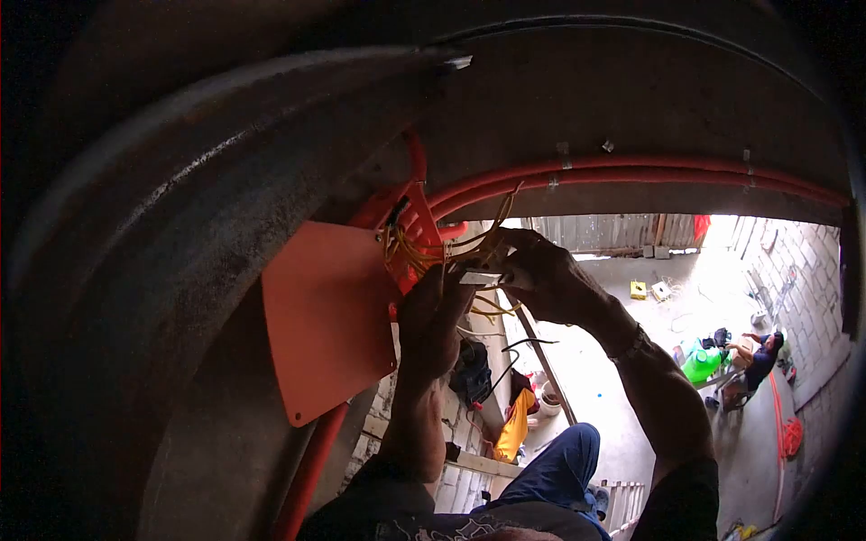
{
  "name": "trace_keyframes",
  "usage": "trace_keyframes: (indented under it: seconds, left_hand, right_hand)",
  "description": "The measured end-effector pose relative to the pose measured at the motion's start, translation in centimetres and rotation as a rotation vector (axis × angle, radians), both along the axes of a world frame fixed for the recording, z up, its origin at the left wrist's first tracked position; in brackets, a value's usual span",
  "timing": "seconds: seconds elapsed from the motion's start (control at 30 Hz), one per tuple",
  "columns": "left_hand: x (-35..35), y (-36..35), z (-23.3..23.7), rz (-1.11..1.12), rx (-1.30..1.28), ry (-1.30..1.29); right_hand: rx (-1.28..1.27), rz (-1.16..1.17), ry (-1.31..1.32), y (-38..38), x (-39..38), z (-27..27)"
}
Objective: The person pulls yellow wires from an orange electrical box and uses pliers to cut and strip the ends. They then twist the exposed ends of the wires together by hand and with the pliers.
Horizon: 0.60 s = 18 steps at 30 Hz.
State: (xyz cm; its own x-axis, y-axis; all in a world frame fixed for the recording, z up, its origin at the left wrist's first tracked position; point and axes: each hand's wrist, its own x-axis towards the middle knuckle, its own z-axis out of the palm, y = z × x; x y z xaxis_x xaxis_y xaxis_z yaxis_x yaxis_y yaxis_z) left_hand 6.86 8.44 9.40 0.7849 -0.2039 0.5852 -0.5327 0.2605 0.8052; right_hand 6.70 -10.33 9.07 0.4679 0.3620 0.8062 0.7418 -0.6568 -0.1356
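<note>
I am looking up at a rough grey concrete soffit (225,180) that curves across the top of the view. Two orange conduits (631,169) run along it to the right. Far below lie a pale concrete floor (622,361) and a block wall (798,261), where another person (762,356) sits beside a green container (702,365).

An orange junction box (413,225) is fixed under the soffit where the conduits meet. Its flat orange cover (329,316) hangs open to the left, tilted. A tangle of yellow wires (410,257) fills the box and loops out to the right and downwards.

Just right of the box, between my two hands, is a small pale piece (481,277). Its long axis lies roughly level across the view, one end toward each hand. My right hand (546,275) is clenched on its right end, with wires passing through the fingers. My left hand (433,316) reaches up from below and touches its left end, but I cannot tell whether those fingers clamp it, since the hand is in shadow.
</note>
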Motion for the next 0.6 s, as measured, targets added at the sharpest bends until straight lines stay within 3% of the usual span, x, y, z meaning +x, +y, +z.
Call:
trace_keyframes:
  seconds: [0.03, 0.13, 0.17, 0.23, 0.3, 0.43, 0.5, 0.6]
  left_hand:
    - [0.3, 0.2, -0.2, 0.000, 0.000, 0.005]
    - [0.6, 0.5, -0.3, -0.023, 0.073, -0.054]
    - [-0.3, 0.0, 0.5, 0.073, 0.105, -0.147]
    - [-0.7, -0.4, 0.6, 0.165, 0.135, -0.238]
    - [-0.4, -0.5, 0.0, 0.302, 0.245, -0.384]
    - [0.1, -1.0, -0.6, 0.169, 0.202, -0.409]
    - [0.7, -1.2, -1.0, 0.323, 0.408, -0.682]
    - [0.8, -1.6, -1.2, 0.390, 0.532, -0.848]
  right_hand:
    - [-0.019, -0.019, -0.097, -0.1, 0.1, -0.2]
    - [-0.147, -0.148, 0.001, -1.0, -1.7, 0.4]
    - [-0.147, -0.152, 0.006, -1.2, -2.6, 0.7]
    - [-0.025, -0.229, 0.444, -1.2, -4.7, 0.8]
    - [-0.023, -0.159, 0.297, -1.1, -6.9, 1.9]
    - [-0.207, -0.345, 1.134, -1.1, -10.4, 7.5]
    - [-0.314, -0.288, 1.229, -2.0, -9.8, 7.5]
    - [-0.024, -0.092, 1.414, -2.3, -9.0, 7.3]
